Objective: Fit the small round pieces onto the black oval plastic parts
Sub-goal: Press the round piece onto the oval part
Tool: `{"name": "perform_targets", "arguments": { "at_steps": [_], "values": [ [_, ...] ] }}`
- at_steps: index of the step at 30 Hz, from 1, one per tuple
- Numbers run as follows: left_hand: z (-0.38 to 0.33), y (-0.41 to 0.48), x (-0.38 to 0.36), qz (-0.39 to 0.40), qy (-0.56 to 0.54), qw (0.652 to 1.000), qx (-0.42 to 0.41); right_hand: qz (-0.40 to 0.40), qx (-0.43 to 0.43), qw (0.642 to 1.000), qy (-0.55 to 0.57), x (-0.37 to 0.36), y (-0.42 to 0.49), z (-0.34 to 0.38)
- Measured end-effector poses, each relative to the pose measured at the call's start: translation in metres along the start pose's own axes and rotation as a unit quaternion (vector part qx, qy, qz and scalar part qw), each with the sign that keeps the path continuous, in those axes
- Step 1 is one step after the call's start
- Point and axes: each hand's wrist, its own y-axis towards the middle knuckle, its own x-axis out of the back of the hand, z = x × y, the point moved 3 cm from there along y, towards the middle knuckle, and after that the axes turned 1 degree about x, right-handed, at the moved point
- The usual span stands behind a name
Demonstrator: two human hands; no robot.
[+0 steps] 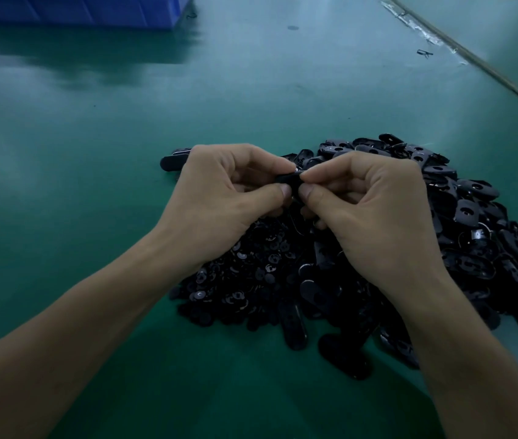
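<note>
No writing, label, brand or number can be read anywhere: none on the green worktop [124, 137], the blue bin [77, 9] at the far left, or the black parts [473, 217].

the green counter [93, 153] fills the view. a broad heap of black oval parts [473, 248] lies on it at the near right, many showing a round hole. along the heap's near left edge sits a patch of small round pieces [235, 280], touching the ovals. two stray ovals [173, 161] lie at the heap's far left edge. a blue bin [77, 9] stands at the far left. a taped seam [441, 39] runs diagonally across the far right, a small black scrap [425, 52] just beside it.
</note>
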Motion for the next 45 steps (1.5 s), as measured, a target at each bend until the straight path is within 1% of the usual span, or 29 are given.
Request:
{"name": "perform_targets", "arguments": {
  "at_steps": [6, 13, 16, 20, 25, 27, 29, 31, 33, 36, 40, 45],
  "values": [
    [0.0, -0.001, -0.002, 0.007, 0.009, 1.0, 0.0, 0.001, 0.01, 1.0, -0.022, 0.001, -0.001, 0.002],
    [0.0, -0.002, -0.004, 0.007, 0.079, 0.997, -0.024, -0.006, 0.011, 0.997, -0.082, -0.001, -0.004, 0.005],
    [0.0, -0.002, -0.003, 0.009, 0.137, 0.989, -0.047, 0.017, 0.015, 0.995, -0.096, -0.004, -0.005, 0.006],
    [-0.002, -0.005, -0.002, -0.001, 0.225, 0.971, -0.082, 0.052, 0.031, 0.991, -0.117, -0.008, -0.007, 0.007],
    [0.0, -0.005, -0.001, -0.002, 0.28, 0.954, -0.107, 0.097, 0.026, 0.989, -0.107, -0.008, -0.007, 0.005],
    [0.001, -0.005, -0.001, -0.001, 0.288, 0.951, -0.114, 0.089, 0.029, 0.988, -0.121, -0.006, -0.006, 0.005],
    [0.002, -0.004, -0.001, 0.0, 0.276, 0.955, -0.107, 0.048, 0.043, 0.987, -0.148, -0.003, -0.005, 0.005],
    [0.003, -0.002, -0.002, 0.003, 0.226, 0.971, -0.078, 0.024, 0.056, 0.985, -0.164, 0.001, -0.002, 0.006],
    [0.003, 0.001, -0.001, 0.007, 0.151, 0.988, -0.045, 0.035, 0.059, 0.985, -0.156, 0.003, 0.0, 0.006],
    [0.001, 0.003, 0.002, 0.036, 0.057, 0.998, -0.014, 0.077, 0.017, 0.995, -0.061, 0.002, 0.002, 0.002],
    [0.001, 0.003, 0.003, 0.047, 0.015, 0.999, 0.014, 0.089, -0.011, 0.996, 0.02, 0.003, 0.003, -0.001],
    [0.001, 0.004, 0.004, 0.05, -0.012, 0.998, 0.031, 0.097, -0.014, 0.995, 0.034, 0.004, 0.003, -0.002]
  ]
}}
